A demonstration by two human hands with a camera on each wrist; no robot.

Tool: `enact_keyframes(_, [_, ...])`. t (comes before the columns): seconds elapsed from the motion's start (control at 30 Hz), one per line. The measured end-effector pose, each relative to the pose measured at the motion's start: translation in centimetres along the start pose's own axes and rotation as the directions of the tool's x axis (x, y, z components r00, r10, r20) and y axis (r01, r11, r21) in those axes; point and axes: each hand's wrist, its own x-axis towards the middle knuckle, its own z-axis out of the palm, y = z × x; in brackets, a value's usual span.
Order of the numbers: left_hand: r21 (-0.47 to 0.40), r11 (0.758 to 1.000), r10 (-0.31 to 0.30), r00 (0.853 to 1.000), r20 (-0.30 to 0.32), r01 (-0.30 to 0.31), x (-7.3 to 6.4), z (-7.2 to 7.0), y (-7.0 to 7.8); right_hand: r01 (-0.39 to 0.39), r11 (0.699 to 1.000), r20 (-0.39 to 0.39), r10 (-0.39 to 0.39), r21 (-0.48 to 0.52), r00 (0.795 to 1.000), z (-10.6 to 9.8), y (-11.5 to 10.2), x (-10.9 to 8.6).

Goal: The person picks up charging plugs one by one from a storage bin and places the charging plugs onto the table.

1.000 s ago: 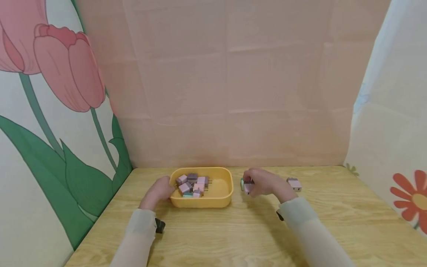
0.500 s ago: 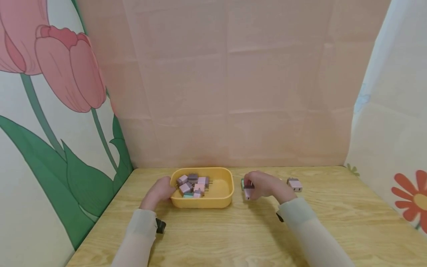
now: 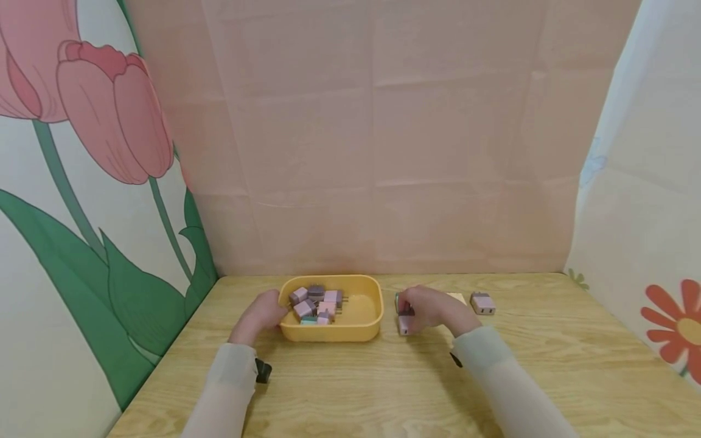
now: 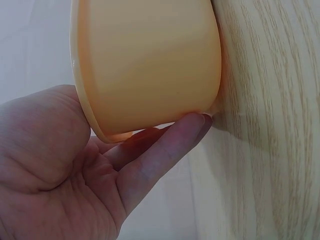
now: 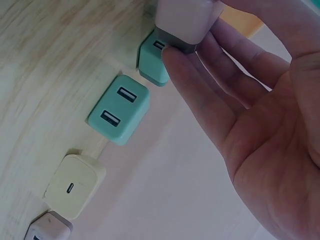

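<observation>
Pinching hand: right hand (image 3: 429,306) grips a pink-and-grey charger (image 3: 405,325) in its fingertips, toward the far edge of the table (image 3: 350,389).
Tray hand: left hand (image 3: 266,309) clasps the left end of a yellow tray (image 3: 353,333).
Tray load: piled chargers (image 3: 327,308), left half.
Far row: mint chargers (image 5: 120,107), cream charger (image 5: 75,184), lilac-and-grey charger (image 3: 483,303) toward the far right corner.

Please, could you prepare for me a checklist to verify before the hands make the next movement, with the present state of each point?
1. Left hand holds the yellow basket at its left end: ok.
2. Basket upright: ok.
3. Right hand grips a pink and gray charger: ok.
4. Surroundings of the gripped charger free: not ok; a green charger is close by.
5. Gripped charger lifted off the table: cannot tell.
6. Its prongs undamaged: cannot tell; they do not show.
</observation>
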Motion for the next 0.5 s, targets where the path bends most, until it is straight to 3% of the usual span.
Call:
enact_keyframes(0.3, [0.009, 1.0, 0.016, 1.0, -0.009, -0.016, 0.2, 0.15, -0.15, -0.061, 0.998, 0.023, 0.061, 0.033, 0.998, 0.55, 0.13, 0.22])
enact_keyframes(0.5, [0.001, 1.0, 0.004, 1.0, -0.002, -0.004, 0.26, 0.18, -0.19, -0.06, 0.998, 0.021, 0.059, 0.035, 0.998, 0.67, 0.27, 0.28])
